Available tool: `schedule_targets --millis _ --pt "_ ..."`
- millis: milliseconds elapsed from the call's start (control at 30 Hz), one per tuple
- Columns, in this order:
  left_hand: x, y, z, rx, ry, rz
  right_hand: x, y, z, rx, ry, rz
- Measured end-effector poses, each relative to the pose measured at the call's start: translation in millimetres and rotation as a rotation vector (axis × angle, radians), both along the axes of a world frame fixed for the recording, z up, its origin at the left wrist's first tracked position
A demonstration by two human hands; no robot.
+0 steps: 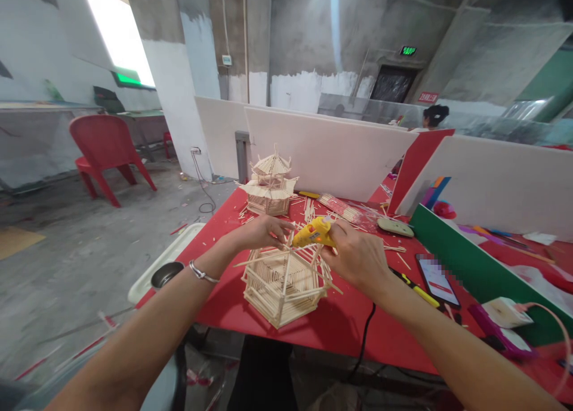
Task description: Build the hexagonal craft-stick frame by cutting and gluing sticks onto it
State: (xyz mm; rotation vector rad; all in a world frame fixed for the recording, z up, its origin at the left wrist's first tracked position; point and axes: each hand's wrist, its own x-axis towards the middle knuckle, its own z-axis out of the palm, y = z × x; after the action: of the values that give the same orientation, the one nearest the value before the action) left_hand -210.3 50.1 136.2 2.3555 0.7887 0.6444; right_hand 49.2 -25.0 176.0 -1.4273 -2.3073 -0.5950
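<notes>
In the head view my right hand [358,253] grips a yellow hot glue gun [312,232], its nozzle pointing left at the top joint of a stick frame. Beneath it, a six-sided model of thin wooden sticks [282,286] rests on the red table, with an open top and uprights. My left hand [267,231] reaches in from the left, its fingertips pinched on a wooden stick at that joint, close beside the nozzle. The fingertips partly hide the stick's end. Behind stands a second stick model, a tiered pagoda [271,184] with pointed roofs.
Loose sticks and a packet of sticks [344,211] lie at the table's back. A yellow-black cutter [421,291], a phone [437,280] and a charger [505,312] lie at the right, by a green divider [465,274]. A black cord hangs over the front edge. A person [432,119] is beyond the partition.
</notes>
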Motion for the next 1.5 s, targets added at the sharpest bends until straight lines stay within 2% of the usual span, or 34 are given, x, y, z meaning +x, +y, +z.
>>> schedule_targets --millis 633,1500 --pt "1.9 -1.7 2.2 -0.033 -0.017 0.002 -2.9 -0.6 2.2 -0.051 0.03 -0.017" --pt "0.5 -2.2 5.1 -0.015 0.069 0.06 0.8 -5.3 2.5 -0.078 0.02 0.004"
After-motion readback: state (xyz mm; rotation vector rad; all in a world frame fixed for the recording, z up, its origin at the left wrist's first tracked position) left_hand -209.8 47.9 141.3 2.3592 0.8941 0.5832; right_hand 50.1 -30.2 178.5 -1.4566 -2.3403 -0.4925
